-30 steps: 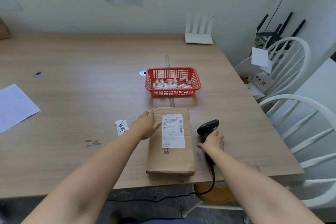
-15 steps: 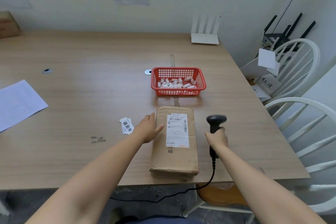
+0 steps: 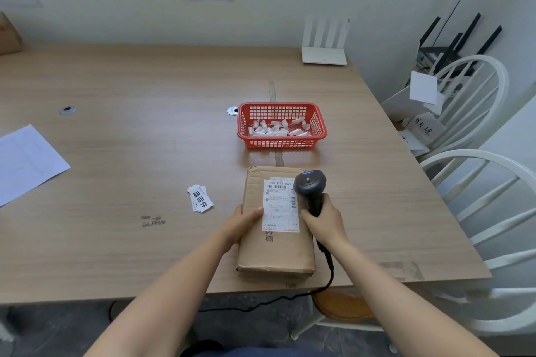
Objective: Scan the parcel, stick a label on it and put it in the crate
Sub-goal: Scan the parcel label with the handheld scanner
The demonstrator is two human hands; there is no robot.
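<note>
A brown paper-wrapped parcel (image 3: 275, 252) lies near the table's front edge, a white shipping label (image 3: 279, 206) on its top. My left hand (image 3: 243, 223) rests flat on the parcel's left edge, thumb on the top face. My right hand (image 3: 323, 220) grips a black corded barcode scanner (image 3: 310, 185), whose head hovers over the label's upper right corner. A small stack of white printed labels (image 3: 200, 198) lies on the table left of the parcel.
A red plastic basket (image 3: 319, 122) holding several white paper scraps stands just beyond the parcel. A white sheet (image 3: 26, 159) lies at the far left, a white router (image 3: 324, 52) at the back. White chairs (image 3: 478, 182) stand along the right edge. The scanner cable (image 3: 327, 275) drops over the front edge.
My right hand has lifted the scanner from beside the parcel and swung it left over the shipping label. My left hand has slid a little down the parcel's left side.
</note>
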